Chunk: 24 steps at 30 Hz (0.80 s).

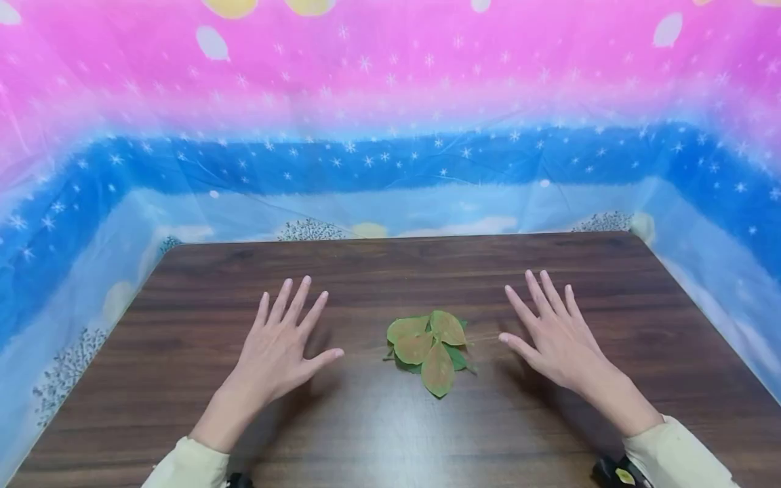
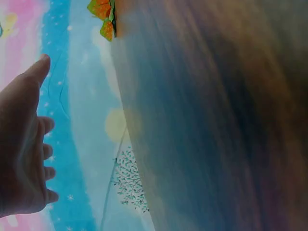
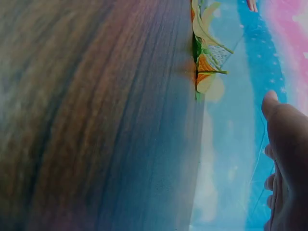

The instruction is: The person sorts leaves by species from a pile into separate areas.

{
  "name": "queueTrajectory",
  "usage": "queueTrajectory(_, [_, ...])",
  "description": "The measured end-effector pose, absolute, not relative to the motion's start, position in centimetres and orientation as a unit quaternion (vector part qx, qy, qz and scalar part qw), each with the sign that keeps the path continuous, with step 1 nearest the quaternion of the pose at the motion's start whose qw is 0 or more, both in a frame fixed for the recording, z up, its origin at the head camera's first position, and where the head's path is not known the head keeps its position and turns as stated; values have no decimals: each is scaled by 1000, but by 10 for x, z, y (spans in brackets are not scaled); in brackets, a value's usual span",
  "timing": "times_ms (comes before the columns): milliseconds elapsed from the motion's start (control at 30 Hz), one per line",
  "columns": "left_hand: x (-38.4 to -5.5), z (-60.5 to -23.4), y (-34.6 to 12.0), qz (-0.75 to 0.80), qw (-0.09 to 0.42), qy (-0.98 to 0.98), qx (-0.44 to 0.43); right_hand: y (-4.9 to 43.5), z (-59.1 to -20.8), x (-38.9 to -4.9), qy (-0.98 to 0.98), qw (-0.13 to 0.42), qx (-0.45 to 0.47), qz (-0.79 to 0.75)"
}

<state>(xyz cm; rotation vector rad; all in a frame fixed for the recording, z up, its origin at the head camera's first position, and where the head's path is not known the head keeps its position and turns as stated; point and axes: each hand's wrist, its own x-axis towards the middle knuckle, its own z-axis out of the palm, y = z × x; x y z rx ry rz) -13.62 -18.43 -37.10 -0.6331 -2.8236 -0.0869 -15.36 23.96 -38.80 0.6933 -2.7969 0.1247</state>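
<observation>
A small heap of green leaves (image 1: 438, 369) with brownish patches lies on the dark wooden table, several of them overlapping. Left of the heap, my left hand (image 1: 277, 349) is held over the table, palm down, fingers straight and spread, holding nothing. My right hand (image 1: 558, 342) mirrors it on the right side, its thumb pointing toward the leaves. In the left wrist view the leaves (image 2: 102, 10) appear at the top edge, beyond the thumb. The right wrist view shows the leaves (image 3: 204, 77) with thin stems sticking out.
The wooden table (image 1: 342, 271) has a rounded far corner on each side. A pink and blue cloth (image 1: 390, 159) with snowflake prints hangs around its back and both sides. Dark wrist devices (image 1: 613, 471) sit at the cream sleeves (image 1: 677, 451).
</observation>
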Motion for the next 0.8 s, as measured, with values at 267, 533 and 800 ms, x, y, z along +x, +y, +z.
queueTrajectory(267, [-130, -368, -173, -105, 65, -956, -265, 234, -383, -158, -963, 55, 220, 144])
queueTrajectory(533, [-128, -366, -149, -123, 44, -932, -338, 219, -380, -169, -944, 31, 228, 234])
queueTrajectory(800, [-127, -375, -116, -108, -16, -911, -398, 200, -387, -183, -926, 5, 238, 293])
